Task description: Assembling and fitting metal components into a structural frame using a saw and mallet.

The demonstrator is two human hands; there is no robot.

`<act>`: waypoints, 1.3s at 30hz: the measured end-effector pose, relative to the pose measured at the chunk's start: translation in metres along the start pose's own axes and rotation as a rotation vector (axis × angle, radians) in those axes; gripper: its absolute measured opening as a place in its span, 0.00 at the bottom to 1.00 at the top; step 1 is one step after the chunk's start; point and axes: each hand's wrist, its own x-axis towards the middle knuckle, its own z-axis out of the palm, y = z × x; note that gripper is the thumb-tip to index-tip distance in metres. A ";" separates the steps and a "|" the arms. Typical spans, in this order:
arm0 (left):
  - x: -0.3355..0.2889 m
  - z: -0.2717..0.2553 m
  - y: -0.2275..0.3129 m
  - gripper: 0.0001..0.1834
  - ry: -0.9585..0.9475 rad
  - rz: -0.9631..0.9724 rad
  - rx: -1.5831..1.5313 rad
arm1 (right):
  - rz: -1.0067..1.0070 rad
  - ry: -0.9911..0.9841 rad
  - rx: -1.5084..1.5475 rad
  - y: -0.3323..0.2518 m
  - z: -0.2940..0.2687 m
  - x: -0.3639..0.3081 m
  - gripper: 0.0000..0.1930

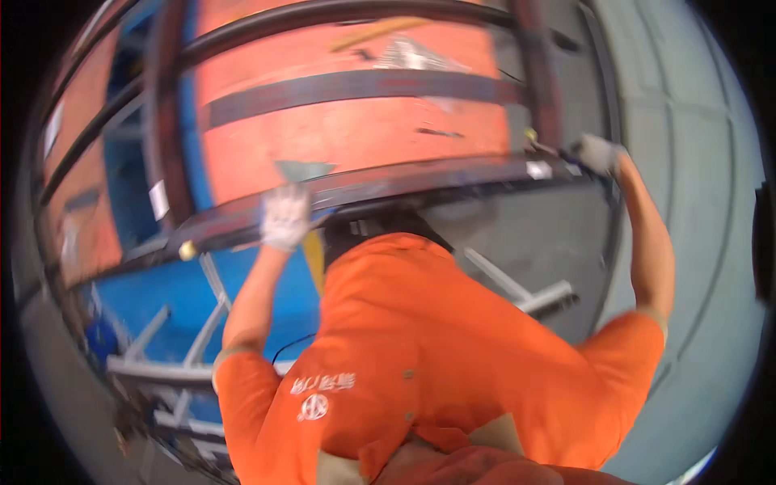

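A long dark metal bar lies across in front of me, its corner joints marked by small white labels. My left hand, in a pale work glove, rests over this bar at the left; motion smears its fingers. Just beyond it is a grey-green triangular plate; whether the hand touches it I cannot tell. At the bar's right end my right hand, also gloved, is closed around a slim dark-handled tool. The tool points left, towards the frame corner.
An orange surface spreads under the dark frame, with a flat grey crossbar over it. Light metal stands are at lower left above a blue surface. Another light metal leg sticks out at my right side.
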 end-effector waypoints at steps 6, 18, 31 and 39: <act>-0.030 -0.020 -0.022 0.32 0.243 -0.106 -0.178 | -0.222 -0.212 0.982 -0.155 0.035 0.091 0.14; -0.131 -0.027 -0.242 0.26 0.239 -1.050 -0.950 | -0.099 -1.528 1.939 -0.495 0.132 0.233 0.16; -0.117 -0.066 -0.240 0.27 -0.014 -0.994 -1.032 | -0.085 -1.628 1.816 -0.517 0.136 0.245 0.16; -0.126 -0.055 -0.248 0.29 -0.048 -0.992 -0.968 | 0.082 -1.446 1.912 -0.505 0.137 0.251 0.18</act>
